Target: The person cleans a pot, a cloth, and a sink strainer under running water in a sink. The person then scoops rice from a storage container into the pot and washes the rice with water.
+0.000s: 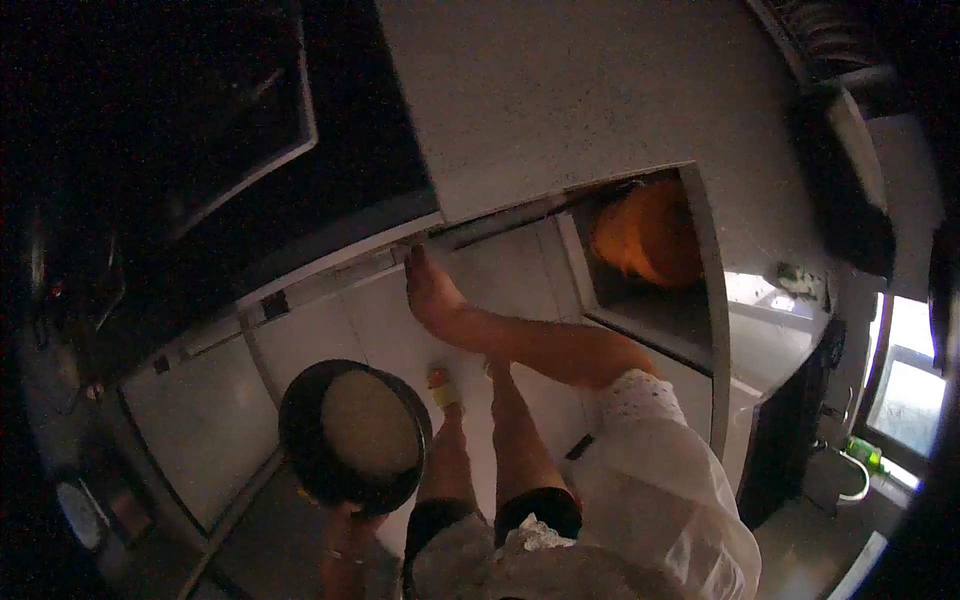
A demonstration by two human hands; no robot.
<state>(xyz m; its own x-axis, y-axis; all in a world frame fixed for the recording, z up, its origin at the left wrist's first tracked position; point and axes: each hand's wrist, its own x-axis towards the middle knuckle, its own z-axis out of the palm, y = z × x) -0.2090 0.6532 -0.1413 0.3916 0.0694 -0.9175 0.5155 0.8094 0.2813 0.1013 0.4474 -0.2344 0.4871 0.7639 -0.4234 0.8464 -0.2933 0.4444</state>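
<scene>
My left hand (352,523) grips a dark round pot (300,440) from its near side, low at the left. The pot is tilted and holds a pale, grainy mass (368,425) that looks like rice. Across the front of my body, my right arm reaches to the counter's front. My right hand (432,293) is at the top edge of the white cabinet front (390,315). Its fingers point up against that edge, stretched out, with their tips in shadow.
An open cabinet compartment (640,320) at the right holds an orange rounded container (650,235). The grey countertop (540,100) lies above it, beside a black glossy surface (180,120). A window (905,400) and green bottle (865,455) are far right. My slippered feet stand on the floor below.
</scene>
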